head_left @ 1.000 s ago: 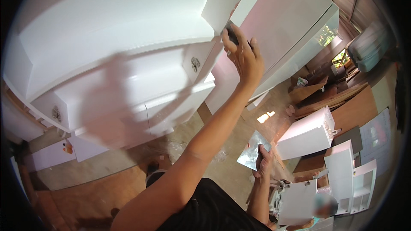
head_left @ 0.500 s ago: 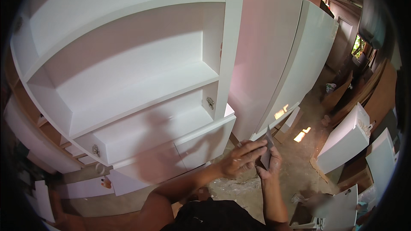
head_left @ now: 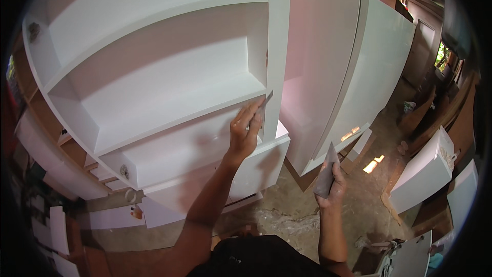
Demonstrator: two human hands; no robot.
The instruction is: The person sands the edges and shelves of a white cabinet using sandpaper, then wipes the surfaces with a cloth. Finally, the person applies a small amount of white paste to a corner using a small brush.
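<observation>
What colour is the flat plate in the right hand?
Grey. The plate in the right hand shows best in the head view.

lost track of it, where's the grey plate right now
In the head view, the grey plate is right of centre, held in the right hand, lower and farther right than the left hand.

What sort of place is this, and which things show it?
Probably a furniture workshop: a white open-shelved cabinet stands ahead, with a white panel lying low at left and brown boards at far right.
</observation>
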